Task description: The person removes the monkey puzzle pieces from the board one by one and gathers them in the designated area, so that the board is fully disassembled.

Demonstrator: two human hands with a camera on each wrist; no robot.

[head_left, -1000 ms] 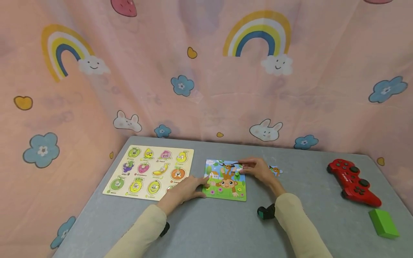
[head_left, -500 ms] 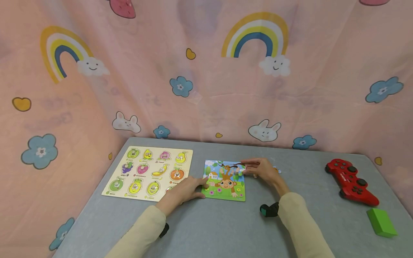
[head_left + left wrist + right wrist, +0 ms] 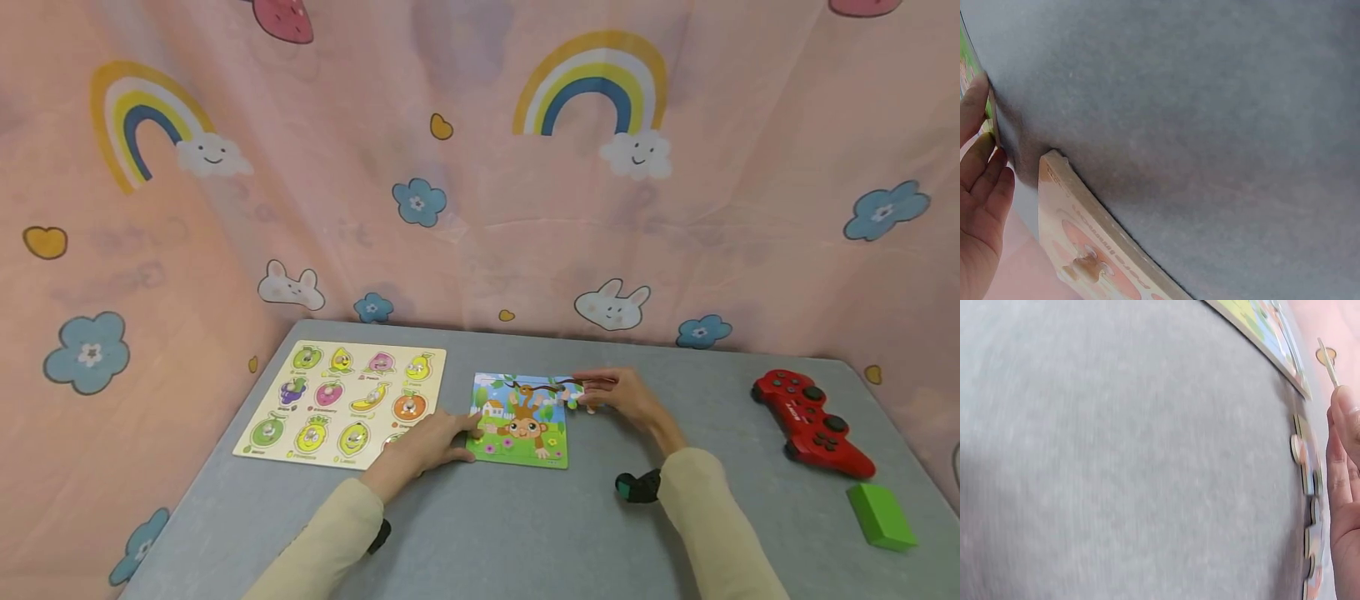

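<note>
A square monkey jigsaw puzzle (image 3: pixel 517 454) lies flat on the grey table. My left hand (image 3: pixel 431 442) rests at its left side, fingertips right at the edge; the left wrist view shows the thumb (image 3: pixel 974 109) and fingers there too. My right hand (image 3: pixel 628 398) is just right of the puzzle's upper right corner. Thumb and fingers pinch a thin jigsaw piece (image 3: pixel 1332 374), seen edge-on in the right wrist view; its picture is hidden. Loose jigsaw pieces (image 3: pixel 1308 459) lie on the table below that hand, beside the puzzle, partly covered by it in the head view.
A fruit peg puzzle board (image 3: pixel 251 442) lies to the left, its near right corner under my left hand's line. A red game controller (image 3: pixel 813 425) and a green block (image 3: pixel 881 517) lie at the right. A pink patterned curtain (image 3: pixel 487 183) hangs behind the table.
My right hand has moved right, away from the puzzle's upper right corner, and loose pieces beside the puzzle now show while those farther right are covered. My left hand stays at the puzzle's edge.
</note>
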